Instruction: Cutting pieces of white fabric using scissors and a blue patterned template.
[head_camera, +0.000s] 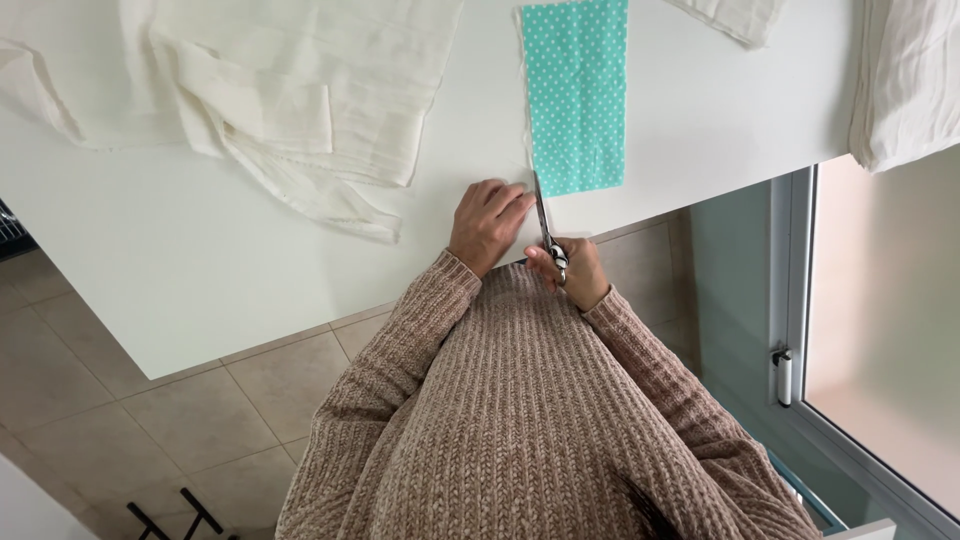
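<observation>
Right hand (572, 268) grips scissors (546, 226) (left hand (487, 222) flat).

The person wears a chunky knitted sweater (530, 400) in a mottled pinkish-beige yarn; vertical ribs run down the body, thick and evenly spaced; the sleeves carry the same ribbing along their length and end in snug ribbed cuffs at the wrists; the left hand (487, 225) and the right hand (575, 270) are bare, with no gloves, rings or watch showing; a dark strand of hair lies against the knit low in the view.
</observation>
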